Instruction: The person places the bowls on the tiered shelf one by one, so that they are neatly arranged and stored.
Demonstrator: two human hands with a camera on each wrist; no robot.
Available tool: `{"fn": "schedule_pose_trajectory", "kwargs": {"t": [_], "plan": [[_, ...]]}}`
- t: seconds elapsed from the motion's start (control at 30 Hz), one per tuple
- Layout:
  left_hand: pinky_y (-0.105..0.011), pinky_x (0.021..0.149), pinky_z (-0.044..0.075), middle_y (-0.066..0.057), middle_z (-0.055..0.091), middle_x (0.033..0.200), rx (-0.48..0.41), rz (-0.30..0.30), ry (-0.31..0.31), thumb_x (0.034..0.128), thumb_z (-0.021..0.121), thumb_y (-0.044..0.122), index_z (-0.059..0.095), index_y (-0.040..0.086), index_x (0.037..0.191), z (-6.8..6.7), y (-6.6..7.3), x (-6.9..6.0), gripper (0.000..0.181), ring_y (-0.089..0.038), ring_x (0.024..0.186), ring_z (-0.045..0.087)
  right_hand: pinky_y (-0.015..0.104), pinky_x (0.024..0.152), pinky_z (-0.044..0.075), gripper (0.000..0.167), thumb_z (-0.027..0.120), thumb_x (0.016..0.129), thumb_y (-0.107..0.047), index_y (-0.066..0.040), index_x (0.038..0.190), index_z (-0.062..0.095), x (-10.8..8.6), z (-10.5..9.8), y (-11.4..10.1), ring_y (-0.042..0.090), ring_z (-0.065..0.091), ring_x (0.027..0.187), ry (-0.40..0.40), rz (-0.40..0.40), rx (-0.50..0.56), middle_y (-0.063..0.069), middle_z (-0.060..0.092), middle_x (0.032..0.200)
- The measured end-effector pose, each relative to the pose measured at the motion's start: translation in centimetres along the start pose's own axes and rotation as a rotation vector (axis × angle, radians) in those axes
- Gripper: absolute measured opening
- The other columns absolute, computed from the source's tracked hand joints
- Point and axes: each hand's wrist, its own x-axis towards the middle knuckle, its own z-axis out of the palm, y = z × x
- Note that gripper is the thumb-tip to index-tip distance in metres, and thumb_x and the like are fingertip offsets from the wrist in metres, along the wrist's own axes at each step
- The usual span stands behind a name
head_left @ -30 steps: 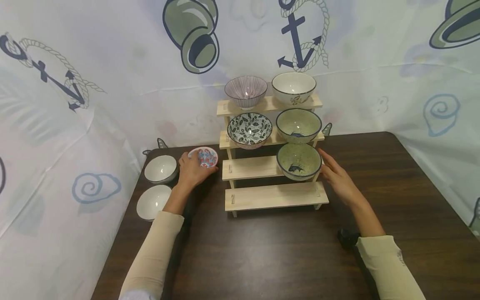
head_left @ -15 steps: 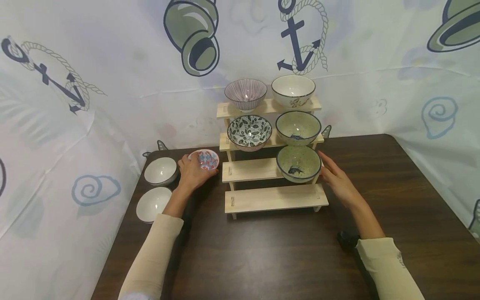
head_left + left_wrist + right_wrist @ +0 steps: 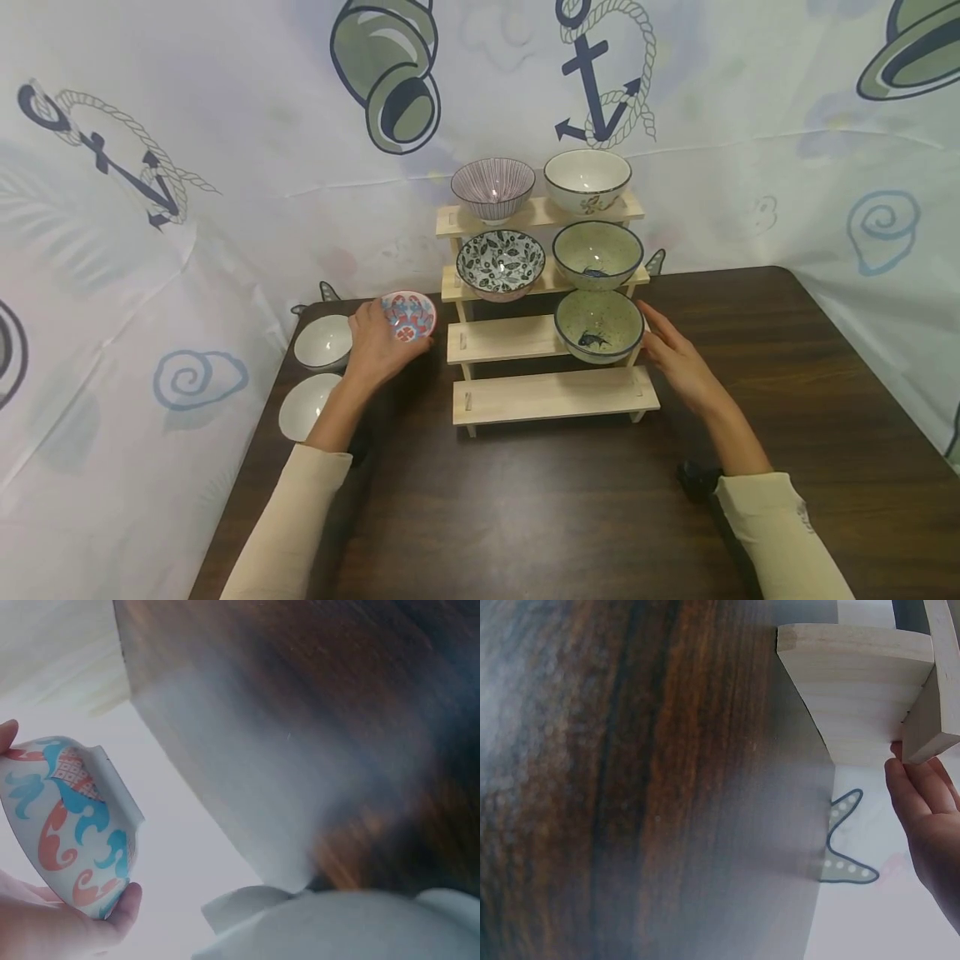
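My left hand (image 3: 377,345) holds a small bowl (image 3: 411,316) with a red and blue pattern, left of the wooden tiered stand (image 3: 555,395). Seen from the left wrist, the patterned bowl (image 3: 71,821) is gripped between thumb and fingers and tilted, apart from the table. On the right, my right hand (image 3: 681,364) has its fingers extended by the stand's side, next to a green bowl with a dark fish (image 3: 597,321). The right wrist view shows the right hand's fingers (image 3: 915,791) at the end of a shelf board (image 3: 930,720); some fingertips are hidden there.
Two white-lined bowls stand at the table's left edge, a rear one (image 3: 324,340) and a front one (image 3: 306,408). Upper tiers carry a striped bowl (image 3: 492,187), a white bowl (image 3: 587,179), a leaf-patterned bowl (image 3: 501,262) and another green bowl (image 3: 597,250). A printed cloth (image 3: 247,167) hangs behind.
My left hand has shifted slightly left, and more of the patterned bowl's inside shows between the fingers. My right hand has stayed at the stand's side.
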Motion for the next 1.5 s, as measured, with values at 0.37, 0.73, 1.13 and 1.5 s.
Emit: {"fn": "schedule_pose_trajectory", "kwargs": {"t": [0.37,0.73,1.13,1.5], "plan": [[-0.057,0.102,0.041,-0.024,0.041,0.144,-0.046,0.053,0.048,0.0691,0.089,0.045,0.029,-0.001,0.155,-2.6,1.1,-2.1,0.114,-0.041,0.134,0.032,0.071,0.120,0.024,0.065,0.039,0.111,-0.048,-0.035,0.167,0.009,0.0,0.1,-0.2,0.048,0.034,0.150,-0.001,0.002,-0.004,0.018,0.024,0.170],[-0.056,0.098,0.042,-0.022,0.042,0.141,-0.019,0.134,0.109,0.0651,0.090,0.045,0.033,0.002,0.153,-4.2,2.4,-3.5,0.114,-0.040,0.131,0.034,0.072,0.119,0.025,0.065,0.038,0.111,-0.048,-0.035,0.167,0.009,-0.1,0.1,-0.2,0.048,0.034,0.150,0.002,-0.005,-0.005,0.018,0.025,0.170],[-0.058,0.097,0.044,-0.019,0.040,0.149,-0.063,0.125,0.098,0.0667,0.092,0.043,0.032,0.005,0.156,-5.6,3.5,-5.2,0.114,-0.039,0.133,0.033,0.073,0.119,0.024,0.065,0.038,0.111,-0.048,-0.034,0.167,0.008,-0.1,0.1,-0.1,0.049,0.032,0.151,0.003,-0.011,-0.001,0.020,0.028,0.168],[-0.060,0.101,0.041,-0.020,0.038,0.153,-0.083,0.166,0.096,0.0657,0.093,0.041,0.033,0.006,0.155,-6.7,4.3,-6.4,0.113,-0.039,0.136,0.031,0.070,0.119,0.027,0.065,0.038,0.112,-0.045,-0.028,0.168,0.009,0.1,0.2,-0.2,0.046,0.038,0.148,0.015,-0.016,-0.006,0.023,0.038,0.162]]}}
